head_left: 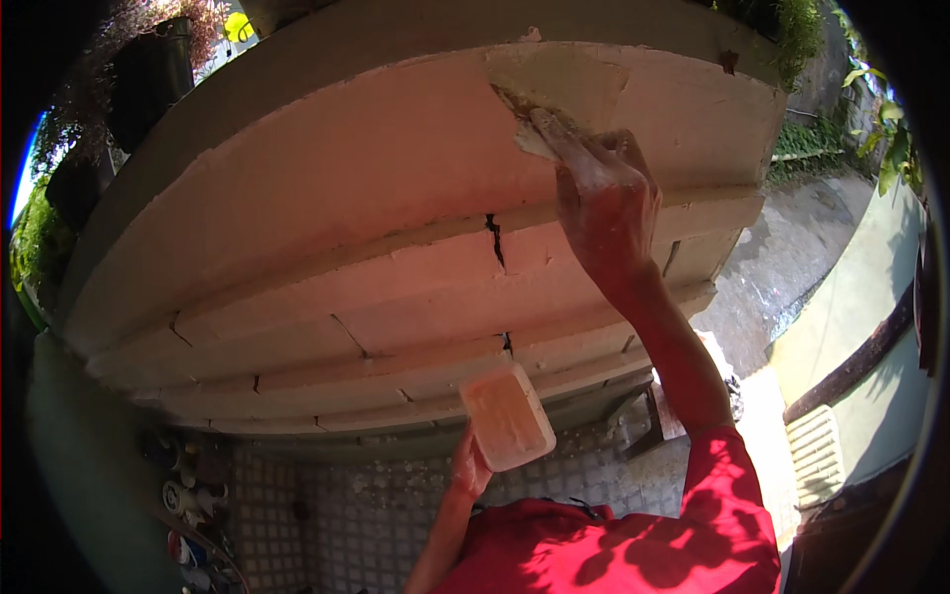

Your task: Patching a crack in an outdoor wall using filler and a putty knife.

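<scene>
My left hand [473, 463] grips a shallow, pale rectangular plastic tub [544, 434] by its side, with its open top showing a whitish inside. My right hand [609, 198] is raised to the upper part of the wall [376, 148], its forefinger stretched along a flat putty knife [535, 143]. Most of that tool is hidden by the fingers; its thin blade lies against the wall. A greyish, wet-looking patch [564, 84] spreads just above the blade. Pale smears coat the fingers of my right hand.
Dark cracks [496, 241] run through the stepped ledges below. Potted plants [148, 84] stand at the far left, and greenery [797, 40] hangs at the upper right. A tiled floor [356, 505] lies beneath, with several cans [178, 498] at lower left.
</scene>
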Demonstrator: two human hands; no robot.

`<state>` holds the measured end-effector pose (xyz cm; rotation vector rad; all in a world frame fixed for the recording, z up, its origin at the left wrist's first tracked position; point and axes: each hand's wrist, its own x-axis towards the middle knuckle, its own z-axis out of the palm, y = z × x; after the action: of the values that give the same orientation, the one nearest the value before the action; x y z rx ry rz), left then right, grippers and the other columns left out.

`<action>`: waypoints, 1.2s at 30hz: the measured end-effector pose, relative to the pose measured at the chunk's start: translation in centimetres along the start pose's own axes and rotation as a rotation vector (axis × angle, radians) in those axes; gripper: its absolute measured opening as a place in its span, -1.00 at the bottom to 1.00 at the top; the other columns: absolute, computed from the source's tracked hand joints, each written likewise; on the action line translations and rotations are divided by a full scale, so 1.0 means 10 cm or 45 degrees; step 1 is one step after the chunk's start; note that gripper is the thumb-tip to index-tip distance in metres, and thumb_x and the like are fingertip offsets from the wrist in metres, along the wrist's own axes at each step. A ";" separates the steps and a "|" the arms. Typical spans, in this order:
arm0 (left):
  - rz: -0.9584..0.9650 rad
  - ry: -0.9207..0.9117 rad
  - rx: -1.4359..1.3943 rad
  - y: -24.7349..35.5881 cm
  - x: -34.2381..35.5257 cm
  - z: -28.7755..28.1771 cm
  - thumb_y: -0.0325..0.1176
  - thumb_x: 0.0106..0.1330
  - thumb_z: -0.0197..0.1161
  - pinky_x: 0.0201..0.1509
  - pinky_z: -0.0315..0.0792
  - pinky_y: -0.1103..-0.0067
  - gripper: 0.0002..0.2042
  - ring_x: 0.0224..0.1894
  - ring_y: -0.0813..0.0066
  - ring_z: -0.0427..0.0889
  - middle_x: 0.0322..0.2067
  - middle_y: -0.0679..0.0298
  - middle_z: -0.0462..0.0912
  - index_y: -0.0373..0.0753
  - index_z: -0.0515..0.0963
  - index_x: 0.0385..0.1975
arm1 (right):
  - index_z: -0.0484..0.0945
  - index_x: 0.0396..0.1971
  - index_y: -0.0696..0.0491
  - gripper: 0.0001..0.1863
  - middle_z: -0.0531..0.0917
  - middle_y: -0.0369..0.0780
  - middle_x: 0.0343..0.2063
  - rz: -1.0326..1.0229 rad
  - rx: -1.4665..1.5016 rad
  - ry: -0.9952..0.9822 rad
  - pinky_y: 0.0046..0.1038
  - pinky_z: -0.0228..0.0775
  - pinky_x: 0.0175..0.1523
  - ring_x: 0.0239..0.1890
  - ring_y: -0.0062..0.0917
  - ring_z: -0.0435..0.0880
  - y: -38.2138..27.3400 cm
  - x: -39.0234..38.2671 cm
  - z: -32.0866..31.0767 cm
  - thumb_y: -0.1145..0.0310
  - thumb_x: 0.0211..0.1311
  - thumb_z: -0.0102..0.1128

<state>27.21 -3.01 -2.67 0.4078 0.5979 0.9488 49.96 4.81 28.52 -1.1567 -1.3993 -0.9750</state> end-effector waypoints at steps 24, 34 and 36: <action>0.092 0.036 -0.010 -0.03 -0.10 -0.03 -0.03 0.42 -0.06 0.35 0.17 0.35 -0.44 0.30 0.32 0.27 0.27 0.24 0.29 -0.23 0.14 0.31 | 0.62 -0.13 -0.01 -0.51 0.65 -0.28 -0.11 -0.332 0.077 -0.074 -0.35 0.47 -0.07 -0.11 -0.32 0.52 0.58 -0.12 0.38 0.69 -0.16 0.14; 0.076 0.051 -0.046 -0.06 -0.07 0.00 -0.06 0.43 -0.06 0.36 0.17 0.35 -0.44 0.30 0.33 0.28 0.28 0.24 0.28 -0.24 0.13 0.31 | 0.60 -0.10 0.02 -0.50 0.65 -0.23 -0.14 -0.331 0.166 -0.015 -0.32 0.44 -0.07 -0.14 -0.27 0.54 0.61 -0.10 0.36 0.70 -0.14 0.11; 0.097 0.073 -0.054 -0.08 -0.11 0.01 -0.05 0.43 -0.06 0.36 0.17 0.35 -0.44 0.30 0.33 0.28 0.28 0.25 0.28 -0.24 0.13 0.31 | 0.60 -0.09 0.02 -0.50 0.65 -0.23 -0.14 -0.282 0.152 -0.133 -0.33 0.44 -0.07 -0.14 -0.27 0.54 0.56 -0.30 0.28 0.70 -0.14 0.12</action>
<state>27.34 -4.34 -2.70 0.3687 0.6166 1.0473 54.86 8.27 25.01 -0.9910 -1.6738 -0.9808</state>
